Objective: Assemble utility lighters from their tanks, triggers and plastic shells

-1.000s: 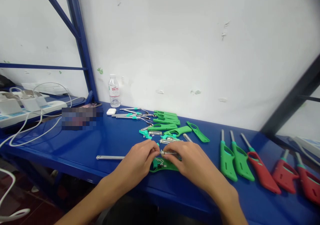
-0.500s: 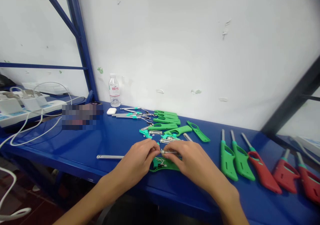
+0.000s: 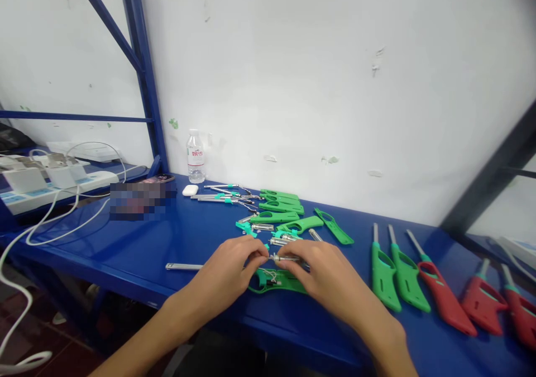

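My right hand (image 3: 324,268) is closed around a small clear lighter fuel tank (image 3: 290,258), its valve end pointing left. Opposite that valve end, my left hand (image 3: 230,265) has thumb and forefinger pinched together; whatever they hold is too small to make out. Below both hands lies a green lighter half-shell (image 3: 288,284) with a teal part and thin wires in it. A metal lighter tube (image 3: 184,266) sticks out to the left, partly behind my left hand. Behind my fingers are loose fuel tanks (image 3: 263,227) and teal triggers (image 3: 245,229).
Several green shells (image 3: 278,205) and metal tubes with wires (image 3: 218,198) lie farther back. Assembled green lighters (image 3: 385,282) and red lighters (image 3: 450,299) line the right side. A water bottle (image 3: 195,162), white case (image 3: 190,190) and power strip (image 3: 92,182) are at left.
The view has shifted slightly. My two hands have drawn a little apart, and more of the fuel tank's valve end shows between them. The shell beneath is more exposed.
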`<action>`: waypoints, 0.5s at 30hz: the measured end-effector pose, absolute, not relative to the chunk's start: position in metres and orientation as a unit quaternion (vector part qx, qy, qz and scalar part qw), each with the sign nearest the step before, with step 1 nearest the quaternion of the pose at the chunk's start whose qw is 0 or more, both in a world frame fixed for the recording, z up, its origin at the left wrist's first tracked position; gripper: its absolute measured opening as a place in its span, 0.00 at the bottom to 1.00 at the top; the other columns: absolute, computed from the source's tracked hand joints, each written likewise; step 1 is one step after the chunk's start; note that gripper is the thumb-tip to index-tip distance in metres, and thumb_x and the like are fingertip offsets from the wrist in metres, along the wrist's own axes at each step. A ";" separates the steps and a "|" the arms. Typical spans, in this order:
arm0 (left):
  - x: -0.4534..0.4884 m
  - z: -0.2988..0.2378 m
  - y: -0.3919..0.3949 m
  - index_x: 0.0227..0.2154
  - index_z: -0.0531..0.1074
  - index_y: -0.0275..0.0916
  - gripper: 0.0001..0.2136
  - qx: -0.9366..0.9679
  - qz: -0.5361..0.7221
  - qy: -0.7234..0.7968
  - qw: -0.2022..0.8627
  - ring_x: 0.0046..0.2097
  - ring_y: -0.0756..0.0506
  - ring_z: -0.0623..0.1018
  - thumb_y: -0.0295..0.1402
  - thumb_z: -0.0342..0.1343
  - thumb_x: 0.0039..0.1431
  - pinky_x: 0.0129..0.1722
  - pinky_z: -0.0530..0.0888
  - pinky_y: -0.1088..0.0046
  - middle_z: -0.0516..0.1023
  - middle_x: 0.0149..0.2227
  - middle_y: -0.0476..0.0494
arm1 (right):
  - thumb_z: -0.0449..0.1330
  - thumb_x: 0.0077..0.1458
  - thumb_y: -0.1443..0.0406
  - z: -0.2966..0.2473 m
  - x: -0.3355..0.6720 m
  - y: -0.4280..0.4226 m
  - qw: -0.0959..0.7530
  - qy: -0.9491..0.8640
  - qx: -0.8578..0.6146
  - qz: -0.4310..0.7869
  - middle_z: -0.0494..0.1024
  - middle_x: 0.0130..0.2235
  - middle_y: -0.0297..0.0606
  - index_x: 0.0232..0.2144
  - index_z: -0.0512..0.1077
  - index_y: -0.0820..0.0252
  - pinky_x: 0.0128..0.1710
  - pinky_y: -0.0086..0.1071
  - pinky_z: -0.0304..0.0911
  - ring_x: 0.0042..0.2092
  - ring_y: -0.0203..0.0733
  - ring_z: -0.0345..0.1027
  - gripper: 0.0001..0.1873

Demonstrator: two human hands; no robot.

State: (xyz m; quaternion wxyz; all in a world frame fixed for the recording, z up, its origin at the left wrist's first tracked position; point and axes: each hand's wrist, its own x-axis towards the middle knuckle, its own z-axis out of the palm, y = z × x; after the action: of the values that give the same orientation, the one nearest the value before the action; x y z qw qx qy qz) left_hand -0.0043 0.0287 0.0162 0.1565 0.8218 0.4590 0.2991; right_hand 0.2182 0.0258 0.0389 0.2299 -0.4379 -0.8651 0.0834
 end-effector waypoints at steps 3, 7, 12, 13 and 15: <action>-0.016 0.020 0.029 0.44 0.79 0.43 0.11 0.829 0.280 0.463 0.143 0.47 0.42 0.80 0.30 0.51 0.74 0.49 0.71 0.66 0.83 0.44 0.47 | 0.62 0.71 0.63 0.040 0.220 0.026 0.237 -0.861 -0.440 0.095 0.85 0.42 0.31 0.41 0.80 0.52 0.42 0.35 0.62 0.44 0.45 0.78 0.06; -0.039 0.027 0.027 0.44 0.80 0.43 0.12 0.840 0.237 0.469 0.133 0.48 0.40 0.80 0.28 0.51 0.72 0.50 0.72 0.65 0.83 0.45 0.46 | 0.62 0.71 0.61 0.040 0.225 0.027 0.228 -0.859 -0.443 0.115 0.84 0.41 0.32 0.40 0.81 0.52 0.44 0.35 0.62 0.45 0.44 0.77 0.08; -0.052 0.035 0.024 0.47 0.80 0.48 0.08 0.846 0.207 0.473 0.132 0.50 0.41 0.80 0.32 0.58 0.70 0.51 0.72 0.67 0.83 0.47 0.49 | 0.63 0.70 0.61 0.041 0.226 0.029 0.203 -0.859 -0.452 0.128 0.84 0.42 0.33 0.41 0.83 0.52 0.44 0.35 0.62 0.45 0.45 0.77 0.08; -0.052 0.035 0.024 0.47 0.80 0.48 0.08 0.847 0.206 0.473 0.131 0.51 0.42 0.80 0.32 0.58 0.70 0.52 0.72 0.67 0.83 0.47 0.50 | 0.63 0.70 0.61 0.041 0.226 0.028 0.203 -0.858 -0.454 0.133 0.84 0.42 0.33 0.42 0.83 0.52 0.44 0.35 0.62 0.45 0.45 0.77 0.08; -0.049 0.035 0.025 0.47 0.80 0.48 0.08 0.850 0.203 0.468 0.131 0.51 0.42 0.80 0.31 0.58 0.70 0.52 0.71 0.68 0.83 0.47 0.50 | 0.64 0.69 0.61 0.043 0.226 0.028 0.202 -0.854 -0.456 0.144 0.85 0.41 0.32 0.42 0.83 0.52 0.42 0.34 0.62 0.44 0.45 0.77 0.06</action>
State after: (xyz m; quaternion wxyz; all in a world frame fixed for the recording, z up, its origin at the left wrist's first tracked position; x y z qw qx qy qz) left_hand -0.0495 0.0246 0.0348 0.1309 0.8502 0.4678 0.2029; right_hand 0.2259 0.0277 0.0428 0.2023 -0.4564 -0.8544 0.1440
